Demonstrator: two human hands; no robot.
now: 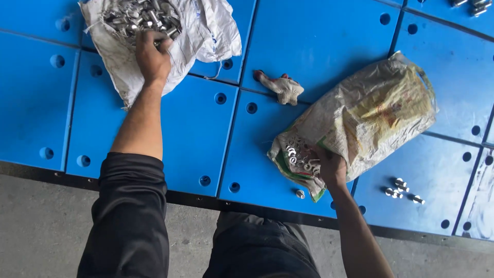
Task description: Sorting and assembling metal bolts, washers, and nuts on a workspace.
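While buried in separate sacks: left hand clenched on bolts, far-left white sack; right hand dipped among washers, near-right sack, fingers hidden, grip unclear.

Bright blue panels dotted with darker blue round holes, dark seams between. Dirty white woven sack with grey smudges, filled with shiny silver bolts. Second sack pale beige, faded yellow and reddish print, green edging at its mouth, silvery washers inside. Work glove off-white with red-tipped fingers. Loose silver bolts on blue. Black sleeve; grey concrete floor.
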